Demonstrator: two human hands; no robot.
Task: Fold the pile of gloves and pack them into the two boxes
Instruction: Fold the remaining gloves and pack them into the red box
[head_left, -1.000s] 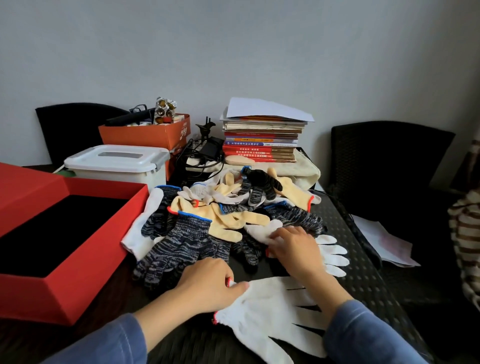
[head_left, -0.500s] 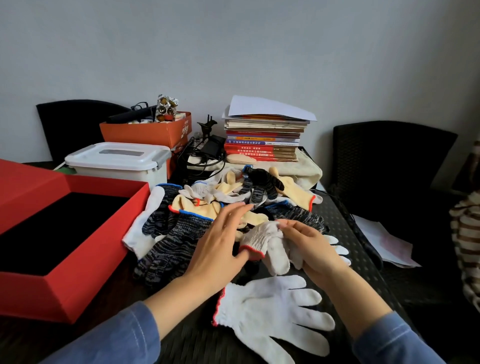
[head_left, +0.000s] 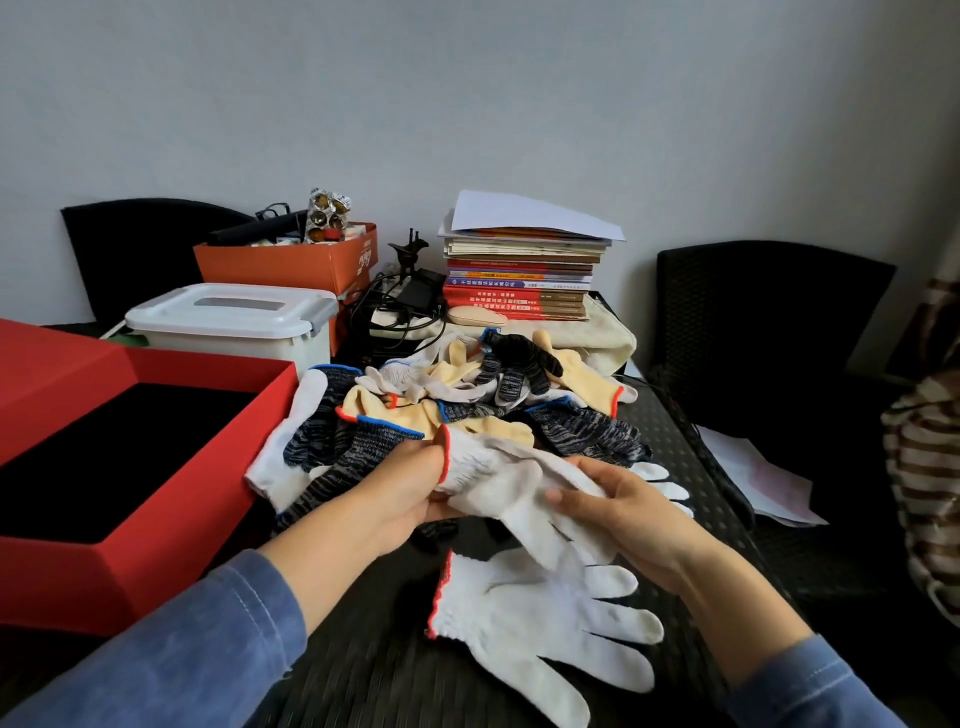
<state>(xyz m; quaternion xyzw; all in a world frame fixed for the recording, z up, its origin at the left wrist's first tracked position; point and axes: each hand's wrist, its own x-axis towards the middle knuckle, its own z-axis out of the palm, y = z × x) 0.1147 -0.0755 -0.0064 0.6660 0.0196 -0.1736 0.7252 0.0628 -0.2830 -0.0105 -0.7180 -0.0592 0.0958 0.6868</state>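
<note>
Both hands are up over the table (head_left: 374, 670). The left hand (head_left: 405, 491) grips the red-edged cuff of a white glove (head_left: 498, 470), and the right hand (head_left: 631, 512) pinches its finger end, thumb on top, with the fingers probably curled beneath, hidden by cloth. The glove is held just above a second glove (head_left: 535, 613) lying flat. The glove pile (head_left: 467, 405) is behind, and the red box (head_left: 130, 551) stands open on the left.

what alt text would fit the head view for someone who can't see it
A person's left hand grips the cuff of a white glove and the right hand holds its finger end, above a dark table. A second white glove lies flat beneath, a pile of gloves behind, and an open red box at the left.
</note>
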